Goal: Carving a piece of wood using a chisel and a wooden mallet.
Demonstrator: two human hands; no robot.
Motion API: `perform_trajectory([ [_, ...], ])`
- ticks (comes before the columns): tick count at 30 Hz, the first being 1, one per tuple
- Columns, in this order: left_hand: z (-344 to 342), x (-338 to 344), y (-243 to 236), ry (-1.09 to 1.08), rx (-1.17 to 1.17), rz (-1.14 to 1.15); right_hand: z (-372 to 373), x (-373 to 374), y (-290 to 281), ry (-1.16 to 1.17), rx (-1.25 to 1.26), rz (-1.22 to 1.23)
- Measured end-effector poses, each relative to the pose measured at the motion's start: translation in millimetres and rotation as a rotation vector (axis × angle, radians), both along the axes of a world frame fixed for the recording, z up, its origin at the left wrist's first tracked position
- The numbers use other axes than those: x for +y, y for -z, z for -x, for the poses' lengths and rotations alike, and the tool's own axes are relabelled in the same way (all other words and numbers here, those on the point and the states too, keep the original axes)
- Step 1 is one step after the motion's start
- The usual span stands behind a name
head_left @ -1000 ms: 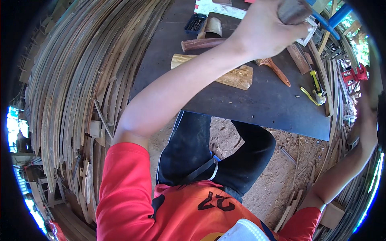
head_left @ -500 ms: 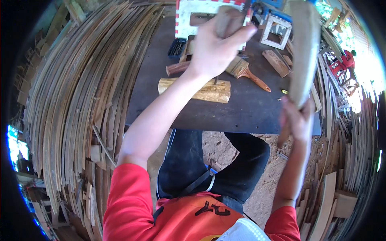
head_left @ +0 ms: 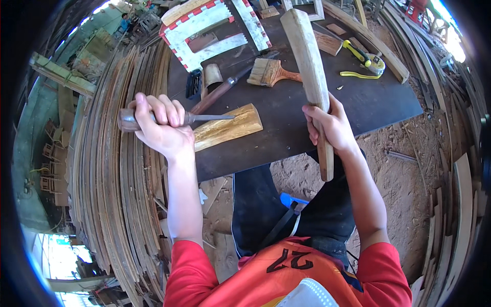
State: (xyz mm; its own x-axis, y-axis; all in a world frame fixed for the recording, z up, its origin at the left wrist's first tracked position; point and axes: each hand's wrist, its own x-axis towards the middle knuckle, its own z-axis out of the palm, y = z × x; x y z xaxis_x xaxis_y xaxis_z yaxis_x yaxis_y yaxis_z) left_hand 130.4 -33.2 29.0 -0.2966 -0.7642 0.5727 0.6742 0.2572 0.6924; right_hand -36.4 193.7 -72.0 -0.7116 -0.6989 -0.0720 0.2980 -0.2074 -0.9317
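My left hand (head_left: 166,125) is closed around the wooden handle of a chisel (head_left: 212,117), held sideways. Its narrow metal blade points right, its tip overlapping a yellowish wooden block (head_left: 232,128) in this view; whether they touch I cannot tell. The block lies near the front edge of the dark table (head_left: 286,130). In my right hand (head_left: 331,125) is a long wooden mallet (head_left: 307,56), shaped like a club, gripped by its thin lower end and raised upright. Behind the block rests another wooden-handled tool (head_left: 214,96).
A broad paintbrush (head_left: 268,71), a tape measure (head_left: 376,65) and a yellow-handled tool (head_left: 353,51) lie farther back. A white-and-red frame-like piece (head_left: 204,36) stands at the back left. Stacked wooden strips (head_left: 123,169) line the left side.
My left hand has come down and left, turning the chisel from over the block to sideways. The mallet has moved left and tilted. The whole view has shifted.
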Motion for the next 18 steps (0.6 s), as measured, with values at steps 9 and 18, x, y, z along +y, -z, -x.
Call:
perform_trajectory([
  [9,-4,-46,12,0.022,0.174,-0.38,-12,-2,-5,-0.005,0.122,0.005],
  [18,-13,-63,7,0.059,0.156,-0.291,-9,-4,-3,-0.002,0.098,-0.032],
])
